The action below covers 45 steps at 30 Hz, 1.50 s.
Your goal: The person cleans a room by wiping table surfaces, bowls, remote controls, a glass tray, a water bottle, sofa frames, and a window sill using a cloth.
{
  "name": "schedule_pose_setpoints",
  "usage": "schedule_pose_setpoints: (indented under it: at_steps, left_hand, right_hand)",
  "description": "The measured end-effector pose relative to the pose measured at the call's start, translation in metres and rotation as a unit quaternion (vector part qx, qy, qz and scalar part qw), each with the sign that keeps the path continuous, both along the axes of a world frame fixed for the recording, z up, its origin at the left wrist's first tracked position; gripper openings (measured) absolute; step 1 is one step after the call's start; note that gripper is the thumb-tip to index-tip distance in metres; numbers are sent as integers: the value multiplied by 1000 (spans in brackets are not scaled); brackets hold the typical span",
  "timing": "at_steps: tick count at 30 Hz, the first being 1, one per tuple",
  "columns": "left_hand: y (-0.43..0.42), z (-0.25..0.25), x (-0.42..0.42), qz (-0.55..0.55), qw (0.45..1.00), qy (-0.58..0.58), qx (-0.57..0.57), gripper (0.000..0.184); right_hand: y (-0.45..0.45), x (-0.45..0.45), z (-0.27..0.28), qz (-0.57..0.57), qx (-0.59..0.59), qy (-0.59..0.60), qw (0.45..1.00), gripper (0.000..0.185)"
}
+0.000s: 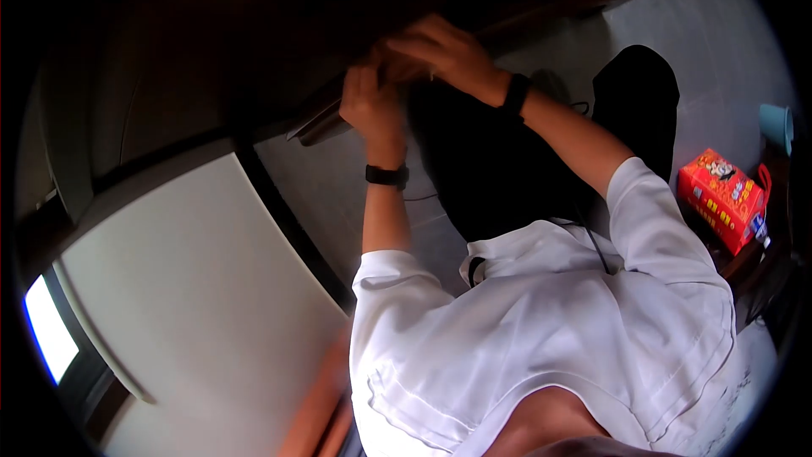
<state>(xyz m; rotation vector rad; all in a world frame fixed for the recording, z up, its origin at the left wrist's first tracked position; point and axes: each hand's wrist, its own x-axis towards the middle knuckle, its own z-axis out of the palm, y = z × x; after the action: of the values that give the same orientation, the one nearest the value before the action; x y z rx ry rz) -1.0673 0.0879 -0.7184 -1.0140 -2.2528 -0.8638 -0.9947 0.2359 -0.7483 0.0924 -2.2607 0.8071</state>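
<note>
My left hand point(365, 106) is raised at the edge of a dark wooden table point(317, 114), its fingers curled in. Beside it, my right hand point(452, 52) reaches left with bent fingers, slightly blurred. Between the two hands is a dim brownish thing point(399, 66), touched by the fingers of both. Shadow and blur hide its kind. Each wrist wears a black band.
My legs in black trousers point(499, 169) are below the hands, over a grey tiled floor point(702, 25). On the right are a red printed package point(719, 195) and a light blue cup point(774, 127). A pale panel point(194, 288) stands at left.
</note>
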Motion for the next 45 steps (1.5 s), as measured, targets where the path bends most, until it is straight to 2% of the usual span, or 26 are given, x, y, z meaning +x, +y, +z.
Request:
schedule_pose_setpoints:
  at_steps: [3,6,10,12,15,18,20,22,24,26,28,30,34,36,38,39,40,44,45]
  left_hand:
    - [32,-17,3,-47,997,14,-60,27]
    - [68,-2,6,-78,994,30,-72,27]
    - [108,3,18,-113,988,5,-105,28]
    - [124,6,24,-140,985,-17,-95,30]
    - [142,5,29,-162,982,-58,-75,31]
    - [159,9,33,-179,976,-106,-64,30]
    - [166,21,38,-162,963,-176,-123,31]
    - [174,59,50,-152,949,-227,-157,33]
    - [183,104,70,-154,942,-256,-154,35]
    - [195,171,92,-200,941,-226,-152,41]
    - [200,232,106,-221,945,-213,-111,45]
    - [205,291,112,-233,952,-182,-77,53]
    - [252,411,125,-259,952,-164,-17,49]
    - [287,437,127,-250,950,-187,-17,51]
    - [317,444,126,-223,945,-236,-47,54]
    - [332,444,126,-213,940,-263,-49,56]
    - [344,454,129,-190,932,-297,-83,50]
    - [355,450,123,-120,924,-349,-97,43]
    - [352,448,120,-105,927,-343,-109,42]
  right_hand:
    - [28,20,-22,-62,-44,-59,995,41]
    - [49,35,-7,-131,-62,-58,988,42]
    - [78,52,-9,-166,-123,-39,978,44]
    - [90,60,-5,-172,-145,-22,974,45]
    - [108,70,2,-188,-144,-34,971,58]
    - [122,75,12,-205,-136,-70,967,55]
    - [129,80,27,-183,-197,-133,954,54]
    - [132,93,56,-195,-217,-142,946,53]
    - [136,115,95,-209,-226,-85,948,53]
    - [142,138,147,-216,-234,-29,947,55]
    - [151,153,217,-220,-250,29,943,59]
    - [164,157,289,-229,-235,80,941,49]
    - [204,162,410,-256,-204,92,941,43]
    - [235,160,439,-279,-181,75,940,44]
    - [261,158,465,-302,-207,40,930,46]
    - [271,157,464,-311,-203,9,929,47]
    - [281,156,462,-319,-194,-19,927,48]
    - [293,143,458,-291,-188,-125,930,49]
    - [291,137,460,-285,-184,-120,933,50]
